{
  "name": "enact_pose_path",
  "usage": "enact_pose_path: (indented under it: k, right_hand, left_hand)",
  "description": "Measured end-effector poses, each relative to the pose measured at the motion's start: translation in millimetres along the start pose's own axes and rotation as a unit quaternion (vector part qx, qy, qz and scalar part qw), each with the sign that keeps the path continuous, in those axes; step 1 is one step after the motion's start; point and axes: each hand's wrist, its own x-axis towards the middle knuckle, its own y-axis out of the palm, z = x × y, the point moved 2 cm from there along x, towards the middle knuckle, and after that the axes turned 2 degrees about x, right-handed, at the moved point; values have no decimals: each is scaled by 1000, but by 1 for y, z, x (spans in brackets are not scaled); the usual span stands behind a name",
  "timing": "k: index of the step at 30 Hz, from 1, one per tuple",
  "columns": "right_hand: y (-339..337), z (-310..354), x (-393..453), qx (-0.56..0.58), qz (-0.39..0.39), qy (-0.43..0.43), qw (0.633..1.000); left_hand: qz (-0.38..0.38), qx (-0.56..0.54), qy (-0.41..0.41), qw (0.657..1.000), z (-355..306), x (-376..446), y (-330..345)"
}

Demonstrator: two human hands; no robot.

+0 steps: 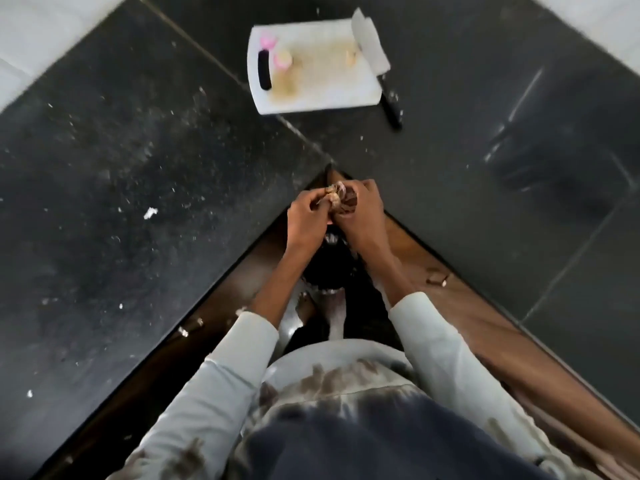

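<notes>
Both my hands meet at the inner corner of a black stone counter [138,168]. My right hand [360,216] grips a small brown bundle [346,204] that looks like scraps or peel. My left hand [306,220] pinches a pale, papery bit [330,197] at the top of that bundle. Farther back on the counter lies a white cutting board [329,88] with pink and pale vegetable pieces [282,58] and brownish residue. A knife [375,60] with a wide blade and black handle rests across the board's right edge.
White crumbs and flakes are scattered over the left counter. Below my hands, between the brown cabinet fronts [450,306], stands a dark bin or bag [332,268]. A dark, blurred reflection shows on the right counter [554,157]. Pale wall edges sit at the top corners.
</notes>
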Motion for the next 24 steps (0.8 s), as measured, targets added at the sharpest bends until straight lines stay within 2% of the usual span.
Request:
enact_pose_path:
  k: [6, 9, 13, 18, 21, 24]
  right_hand:
    - [48, -80, -45, -5, 32, 62, 998]
    - [83, -135, -50, -11, 40, 68, 997]
    - [120, -204, -51, 23, -6, 75, 997]
    - [172, -299, -44, 4, -10, 103, 995]
    - [199, -346, -28, -32, 14, 97, 995]
    - [230, -425, -5, -75, 71, 94, 990]
  left_hand:
    - [37, 10, -68, 997, 94, -26, 11]
    - [46, 56, -94, 993, 149, -18, 24]
    - [72, 72, -125, 987, 238, 5, 49]
    - [93, 72, -163, 980, 332, 39, 85]
    - [103, 74, -177, 976, 365, 59, 102]
    - [108, 25, -206, 972, 412, 82, 119]
